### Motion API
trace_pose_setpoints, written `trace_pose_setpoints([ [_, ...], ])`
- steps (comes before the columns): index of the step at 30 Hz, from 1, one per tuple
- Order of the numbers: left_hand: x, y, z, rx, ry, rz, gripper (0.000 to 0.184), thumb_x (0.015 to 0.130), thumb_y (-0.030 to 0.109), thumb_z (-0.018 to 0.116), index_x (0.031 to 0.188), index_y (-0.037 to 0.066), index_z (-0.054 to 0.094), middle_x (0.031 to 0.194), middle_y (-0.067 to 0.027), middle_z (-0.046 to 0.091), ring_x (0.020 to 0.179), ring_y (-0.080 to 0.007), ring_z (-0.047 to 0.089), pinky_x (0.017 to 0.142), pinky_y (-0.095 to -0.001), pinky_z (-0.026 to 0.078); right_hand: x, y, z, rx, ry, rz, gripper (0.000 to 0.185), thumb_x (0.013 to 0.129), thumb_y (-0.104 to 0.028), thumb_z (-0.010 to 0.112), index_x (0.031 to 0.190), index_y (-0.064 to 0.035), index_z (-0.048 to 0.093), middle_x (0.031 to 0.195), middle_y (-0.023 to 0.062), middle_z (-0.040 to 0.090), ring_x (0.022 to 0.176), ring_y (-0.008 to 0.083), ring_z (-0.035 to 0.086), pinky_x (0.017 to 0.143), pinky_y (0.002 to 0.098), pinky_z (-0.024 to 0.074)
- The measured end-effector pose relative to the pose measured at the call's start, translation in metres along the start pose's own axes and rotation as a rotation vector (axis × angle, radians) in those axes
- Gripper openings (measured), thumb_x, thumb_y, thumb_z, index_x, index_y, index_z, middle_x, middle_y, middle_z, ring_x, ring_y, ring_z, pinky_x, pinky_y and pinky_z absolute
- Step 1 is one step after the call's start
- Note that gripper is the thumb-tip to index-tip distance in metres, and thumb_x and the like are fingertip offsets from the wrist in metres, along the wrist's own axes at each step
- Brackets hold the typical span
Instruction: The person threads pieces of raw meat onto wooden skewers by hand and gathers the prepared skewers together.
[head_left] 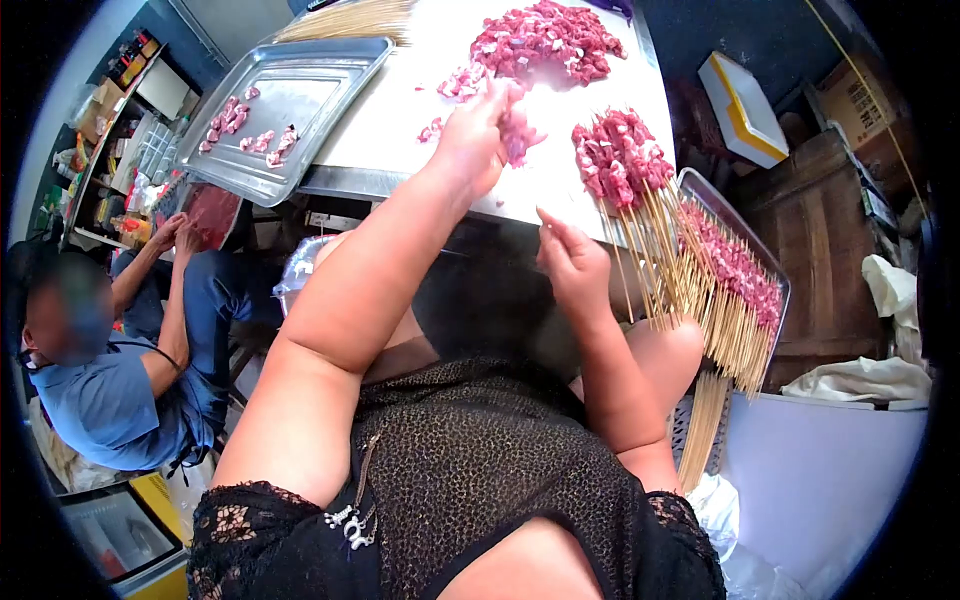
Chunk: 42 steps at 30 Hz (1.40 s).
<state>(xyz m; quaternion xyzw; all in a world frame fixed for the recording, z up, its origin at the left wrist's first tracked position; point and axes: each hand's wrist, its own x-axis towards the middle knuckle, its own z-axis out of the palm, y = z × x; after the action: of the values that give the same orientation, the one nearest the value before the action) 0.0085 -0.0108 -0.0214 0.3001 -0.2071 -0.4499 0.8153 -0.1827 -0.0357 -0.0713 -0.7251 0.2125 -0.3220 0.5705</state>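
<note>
Meat skewers (pixel 625 160) point handle-first toward the person (pixel 490 430); left grip (pixel 480 135) holds meat (pixel 517 138), right grip (pixel 575 258) closed, contents unclear.

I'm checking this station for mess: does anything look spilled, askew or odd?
Nothing looks plainly spilled or damaged. A few meat scraps lie stray from the main meat pile, near the left hand. The loaded skewers on the table have bare ends jutting past its edge, which looks slightly precarious.

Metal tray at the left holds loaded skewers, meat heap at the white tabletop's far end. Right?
No: the head view shows loose meat pieces in that metal tray, not skewers. The rest holds: meat heap at the far end of the white tabletop.
</note>
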Motion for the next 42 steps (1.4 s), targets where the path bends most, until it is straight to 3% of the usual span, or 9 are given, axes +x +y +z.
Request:
trace_pose_setpoints([
  [5,-0.015,-0.002,0.043,0.028,0.273,-0.083,0.024,0.096,0.032,0.041,0.089,0.009,0.043,0.058,0.0036,0.030,0.046,-0.0070,0.027,0.042,-0.0220,0.024,-0.004,-0.013,0.000,0.040,-0.021,0.016,0.024,0.087,-0.005,0.053,0.110,-0.0015,0.062,0.064,-0.0017,0.051,0.056,0.0043,0.047,0.053,0.0189,0.0396],
  [12,-0.021,-0.002,0.052,0.010,0.058,-0.176,0.039,0.091,0.048,0.042,0.100,0.010,0.041,0.059,0.0034,0.030,0.045,-0.0060,0.024,0.038,-0.0202,0.020,-0.017,-0.031,0.001,0.160,0.012,0.113,0.025,0.088,-0.005,0.053,0.111,0.0000,0.060,0.065,-0.0035,0.050,0.055,0.0036,0.043,0.050,0.0176,0.0359],
  [14,-0.017,-0.002,0.046,-0.006,-0.113,-0.160,0.071,0.083,0.067,0.027,0.121,0.007,0.034,0.088,-0.0116,0.052,0.064,-0.0147,0.047,0.060,-0.0292,0.043,-0.019,-0.042,-0.002,0.232,0.127,0.225,0.025,0.088,-0.006,0.053,0.112,0.0000,0.060,0.064,-0.0035,0.049,0.055,0.0031,0.042,0.050,0.0172,0.0344],
  [17,-0.010,0.006,0.034,0.032,-0.231,-0.115,0.089,0.080,0.073,0.019,0.136,0.004,0.016,0.118,-0.0205,0.050,0.114,-0.0325,0.048,0.095,-0.0453,0.039,-0.025,-0.043,-0.015,0.133,0.147,0.173,0.025,0.088,-0.007,0.054,0.112,0.0000,0.060,0.066,-0.0032,0.051,0.055,0.0028,0.043,0.050,0.0167,0.0340],
  [22,-0.006,0.017,0.017,0.106,0.056,-0.051,0.090,0.085,0.066,0.027,0.141,0.004,-0.007,0.118,-0.0206,0.049,0.110,-0.0295,0.050,0.092,-0.0425,0.041,-0.027,-0.082,-0.032,-0.381,0.294,-0.151,0.029,0.085,-0.003,0.054,0.114,-0.0032,0.060,0.065,-0.0017,0.054,0.055,0.0038,0.046,0.052,0.0192,0.0388],
  [27,-0.012,0.029,0.019,0.115,0.119,-0.075,0.052,0.093,0.045,0.039,0.127,0.006,0.036,0.106,-0.0145,0.055,0.097,-0.0246,0.056,0.085,-0.0388,0.045,0.001,-0.080,-0.071,-1.004,0.396,-0.563,0.024,0.084,-0.008,0.053,0.106,-0.0106,0.063,0.076,0.0135,0.060,0.065,0.0287,0.058,0.061,0.0379,0.0464],
  [35,-0.013,0.023,0.017,0.308,0.082,-0.145,0.036,0.097,0.024,0.036,0.125,0.001,0.038,0.114,-0.0168,0.052,0.099,-0.0256,0.056,0.084,-0.0358,0.048,-0.018,-0.055,-0.058,-1.494,0.111,-0.254,0.072,0.070,-0.040,0.070,0.131,-0.0127,0.042,0.139,0.0162,0.029,0.129,0.0328,0.025,0.106,0.0473,0.0181],
  [39,-0.015,0.022,0.020,0.344,0.036,-0.189,0.036,0.096,0.019,0.039,0.127,0.001,0.040,0.117,-0.0176,0.052,0.102,-0.0256,0.056,0.086,-0.0336,0.049,-0.007,-0.047,-0.093,-1.558,0.172,-0.033,0.087,0.067,-0.025,0.072,0.139,-0.0115,0.024,0.142,0.0188,0.023,0.132,0.0373,0.021,0.106,0.0505,0.0178],
  [42,-0.021,0.024,0.034,0.356,0.042,-0.242,0.036,0.095,0.018,0.039,0.127,0.001,0.041,0.116,-0.0180,0.053,0.102,-0.0260,0.057,0.086,-0.0337,0.050,0.007,-0.044,-0.115,-1.465,0.100,0.216,0.085,0.066,-0.013,0.065,0.140,-0.0095,0.022,0.128,0.0212,0.041,0.109,0.0351,0.050,0.092,0.0442,0.0399],
])
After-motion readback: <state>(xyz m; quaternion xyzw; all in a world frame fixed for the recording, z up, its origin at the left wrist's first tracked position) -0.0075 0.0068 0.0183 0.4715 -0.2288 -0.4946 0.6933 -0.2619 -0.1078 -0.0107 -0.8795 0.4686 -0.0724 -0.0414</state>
